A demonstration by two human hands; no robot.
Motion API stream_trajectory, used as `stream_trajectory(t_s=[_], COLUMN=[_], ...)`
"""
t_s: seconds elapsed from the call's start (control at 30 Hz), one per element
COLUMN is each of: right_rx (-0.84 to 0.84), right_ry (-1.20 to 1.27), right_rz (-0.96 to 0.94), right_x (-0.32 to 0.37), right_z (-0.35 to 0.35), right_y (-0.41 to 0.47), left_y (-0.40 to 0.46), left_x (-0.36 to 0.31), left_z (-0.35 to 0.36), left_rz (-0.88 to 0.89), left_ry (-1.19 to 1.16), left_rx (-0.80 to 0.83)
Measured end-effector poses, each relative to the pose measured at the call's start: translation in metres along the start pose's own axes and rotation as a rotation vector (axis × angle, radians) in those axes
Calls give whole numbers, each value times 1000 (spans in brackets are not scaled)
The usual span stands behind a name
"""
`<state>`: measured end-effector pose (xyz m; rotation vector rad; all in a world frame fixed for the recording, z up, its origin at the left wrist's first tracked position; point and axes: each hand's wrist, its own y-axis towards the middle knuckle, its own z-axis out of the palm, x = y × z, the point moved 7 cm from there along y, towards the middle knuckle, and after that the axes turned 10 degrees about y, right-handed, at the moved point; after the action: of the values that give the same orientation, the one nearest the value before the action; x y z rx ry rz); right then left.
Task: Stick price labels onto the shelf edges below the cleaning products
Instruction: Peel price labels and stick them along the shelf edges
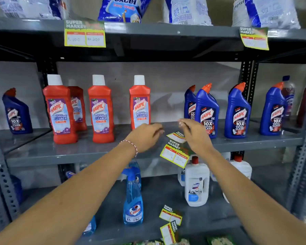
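My left hand (145,137) hovers over the middle shelf (88,152), its fingers loosely curled and blurred, with nothing in it. My right hand (195,136) reaches in beside it, fingertips close together; whether they pinch anything is unclear. A loose price label (175,136) lies on the shelf between and below the hands. Another yellow-green price label (174,154) hangs tilted on the middle shelf's front edge, under my right wrist. Red Harpic bathroom cleaner bottles (101,110) stand left of the hands, and blue Harpic toilet cleaner bottles (208,112) stand to the right.
The top shelf edge carries two labels (85,34) (254,38) under detergent bags (124,7). On the lower shelf stand a blue spray bottle (133,200) and a white bottle (196,183), with loose labels (170,215) near the front. Perforated grey uprights (0,174) frame the rack.
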<state>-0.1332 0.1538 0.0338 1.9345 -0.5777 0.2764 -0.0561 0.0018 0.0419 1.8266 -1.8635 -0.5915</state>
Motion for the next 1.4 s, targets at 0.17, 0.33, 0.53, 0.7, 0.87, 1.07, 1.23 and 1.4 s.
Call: stream_trajectory(t_s=[0.17,0.33,0.53,0.7,0.87,1.07,1.23,1.4], right_rx=[242,183,129,188,185,97,53,5], right_ry=[163,251,236,425,504,486,367,266], right_rz=[205,194,139,154,29,-98,-100,-85], right_x=[-47,-57,-57,-36,26,94,130,139], right_z=[4,12,15,37,87,164,210,225], right_y=[-34,-43,-50,-65,-62,-49,-46,-45], left_y=[4,-3,-23,-73,-134,-179,-197,-200], left_x=[-27,-12,-13,7,60,140,191,210], left_z=[37,54,59,53,38,18,3,2], left_rz=[-43,-227,-321,-491,-705,-854,-901,-866], left_ry=[-284,-470,-565,-701,-750,-690,-581,-551], left_rx=[108,20,4,-151,-304,-380,-450,-444])
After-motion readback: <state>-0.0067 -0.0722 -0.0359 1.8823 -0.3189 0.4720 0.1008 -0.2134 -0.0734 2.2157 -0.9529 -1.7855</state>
